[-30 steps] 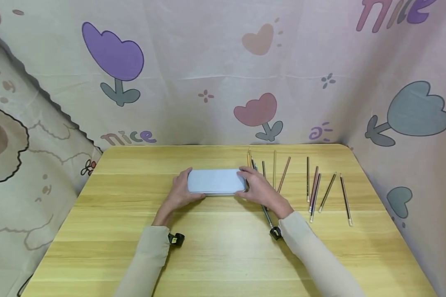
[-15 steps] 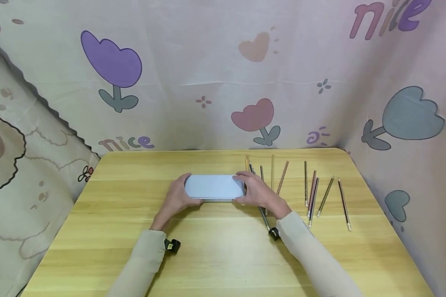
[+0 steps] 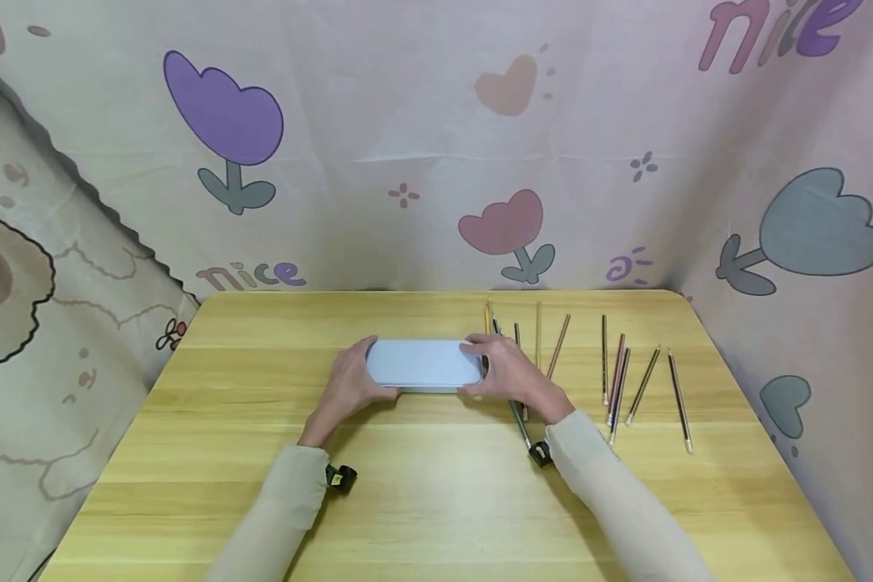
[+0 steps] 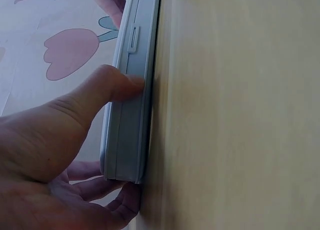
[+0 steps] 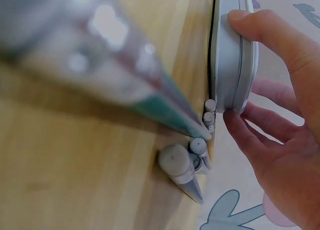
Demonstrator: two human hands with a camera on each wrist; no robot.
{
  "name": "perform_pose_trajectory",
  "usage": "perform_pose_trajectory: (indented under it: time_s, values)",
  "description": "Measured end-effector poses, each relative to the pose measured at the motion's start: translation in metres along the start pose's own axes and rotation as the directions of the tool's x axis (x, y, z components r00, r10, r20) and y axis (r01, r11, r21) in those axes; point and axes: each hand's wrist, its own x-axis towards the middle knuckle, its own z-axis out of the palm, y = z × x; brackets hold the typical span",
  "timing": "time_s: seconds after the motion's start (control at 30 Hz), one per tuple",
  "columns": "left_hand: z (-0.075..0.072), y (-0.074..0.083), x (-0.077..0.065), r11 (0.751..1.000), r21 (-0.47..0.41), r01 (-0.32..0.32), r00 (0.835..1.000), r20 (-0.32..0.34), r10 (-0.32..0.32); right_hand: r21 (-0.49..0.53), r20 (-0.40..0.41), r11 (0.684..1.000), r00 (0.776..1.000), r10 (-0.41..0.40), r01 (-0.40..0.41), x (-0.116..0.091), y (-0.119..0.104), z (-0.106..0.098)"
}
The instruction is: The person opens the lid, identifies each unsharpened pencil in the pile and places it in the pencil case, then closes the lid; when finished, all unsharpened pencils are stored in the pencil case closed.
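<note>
A pale blue pencil case (image 3: pixel 423 362) lies flat on the table with its lid down. My left hand (image 3: pixel 352 376) grips its left end. In the left wrist view the thumb (image 4: pixel 117 84) presses on the front wall, beside a small raised catch (image 4: pixel 133 38), while the other fingers curl round the end. At the opposite end my right hand (image 3: pixel 512 373) holds the case, thumb in front and fingers behind, as the right wrist view also shows. The inside of the case is hidden.
Several pencils lie loose on the wooden table (image 3: pixel 436 501) to the right, such as a dark pencil (image 3: pixel 679 400). Some are partly under or behind my right hand and wrist. Close to the right wrist camera a pencil (image 5: pixel 125 54) looms blurred. Patterned cloth (image 3: pixel 378 121) hangs behind.
Both hands keep their grip at the ends of the pencil case, which stays in place on the table. Only the head view shifts slightly.
</note>
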Motion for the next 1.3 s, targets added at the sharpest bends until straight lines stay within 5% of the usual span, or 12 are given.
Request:
perform_pose_trajectory:
  time_s: [0.47,0.63,0.8,0.97,1.17,1.3]
  values:
    - [0.003,0.004,-0.001,0.999,-0.008,0.032,0.999,-0.002,-0.032,0.021,0.024,0.999,0.999,0.035,-0.036,-0.001,0.0,-0.002]
    - [0.001,0.003,-0.002,1.0,-0.021,-0.009,1.0,-0.004,0.008,0.133,-0.008,0.99,0.999,0.048,-0.047,-0.002,0.001,-0.006]
    - [-0.003,0.0,-0.004,0.999,-0.038,0.006,1.0,0.003,-0.006,0.223,0.043,0.974,0.999,0.027,-0.035,0.0,0.002,-0.013]
    - [-0.004,-0.003,-0.006,0.995,-0.064,0.071,0.997,0.027,-0.07,0.35,0.092,0.93,0.992,0.085,-0.112,0.0,0.008,-0.017]
    - [-0.012,-0.011,-0.007,0.986,-0.164,0.04,0.996,0.084,-0.027,0.519,0.089,0.831,0.98,0.179,-0.199,-0.001,0.016,-0.017]
    - [-0.019,-0.016,-0.009,0.958,-0.282,0.048,0.991,0.137,-0.01,0.566,0.073,0.798,0.977,0.202,-0.207,-0.001,0.02,-0.016]
